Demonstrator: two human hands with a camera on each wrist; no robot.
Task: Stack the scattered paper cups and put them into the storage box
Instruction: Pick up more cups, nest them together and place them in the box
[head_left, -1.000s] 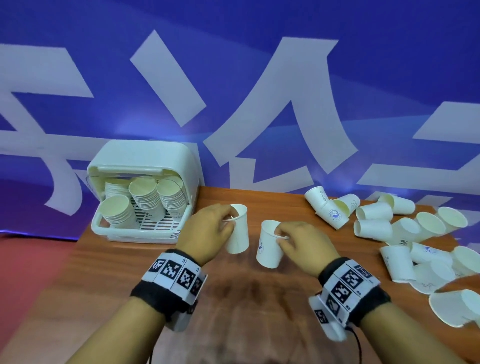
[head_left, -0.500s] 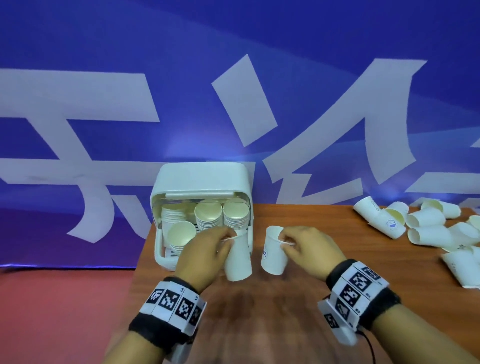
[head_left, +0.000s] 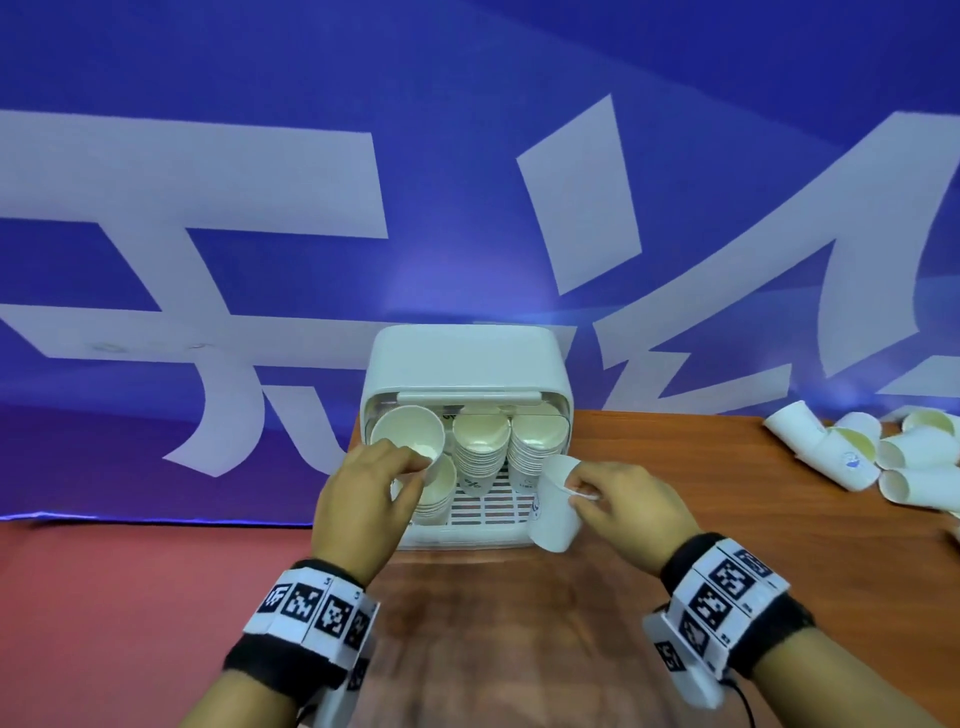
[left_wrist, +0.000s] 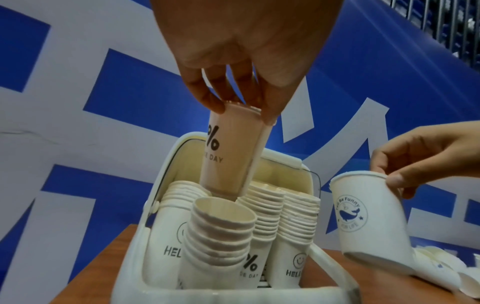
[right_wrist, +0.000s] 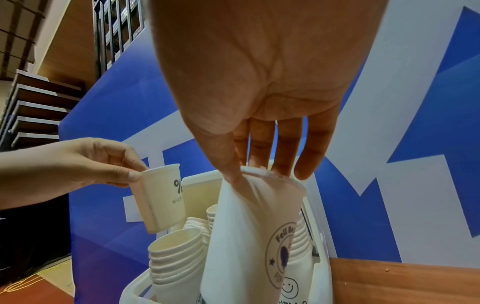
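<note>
The white storage box (head_left: 467, 358) stands open at the table's back left, with several stacks of paper cups (head_left: 480, 457) inside. My left hand (head_left: 415, 462) pinches the rim of a "%" cup (head_left: 408, 434), held tilted just above the front-left stack (left_wrist: 221, 226); its base hangs over that stack's mouth. My right hand (head_left: 576, 491) pinches the rim of a whale-logo cup (head_left: 553, 514) beside the box's front right corner, outside the box. The right wrist view shows this cup (right_wrist: 246, 236) and the left hand's cup (right_wrist: 163, 197).
Several loose cups (head_left: 883, 457) lie on their sides at the far right of the wooden table (head_left: 675, 467). A blue banner wall (head_left: 467, 182) rises right behind the box. The table's left edge runs beside the box, above red floor (head_left: 130, 597).
Both hands have carried their cups left and forward to the box. The left cup has risen from the table to above the front-left stack; the right cup is now at the box's right corner.
</note>
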